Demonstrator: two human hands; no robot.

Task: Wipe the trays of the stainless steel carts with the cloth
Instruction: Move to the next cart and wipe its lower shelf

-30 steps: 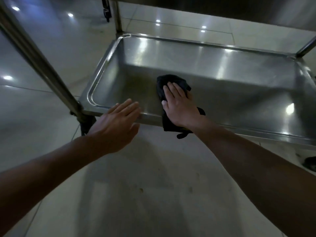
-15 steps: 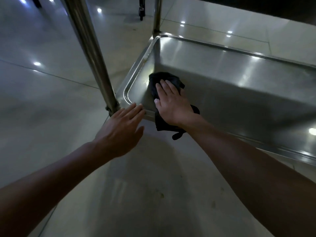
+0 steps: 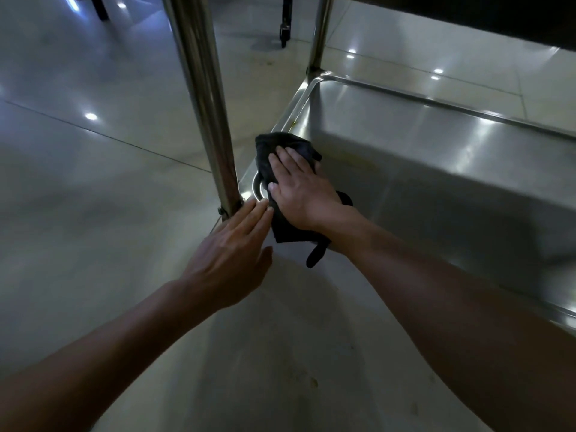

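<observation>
The right hand (image 3: 299, 188) is pressing the cloth (image 3: 280, 151) flat-fingered into the tray (image 3: 436, 169)'s nine-o'clock corner; the left hand (image 3: 237, 244), fingers released, is resting on the rim. Most of the tray looks left.

A glossy tiled floor (image 3: 93, 188) of pale tiles fills the scene, crossed by thin grout lines and dotted with small bright reflections of ceiling lights. At the far top stands a dark caster wheel (image 3: 284, 29) on a thin black leg, and a dark furniture leg (image 3: 99, 6) shows at the upper left. Faint brownish stains (image 3: 311, 381) mark the floor in the near foreground.
</observation>
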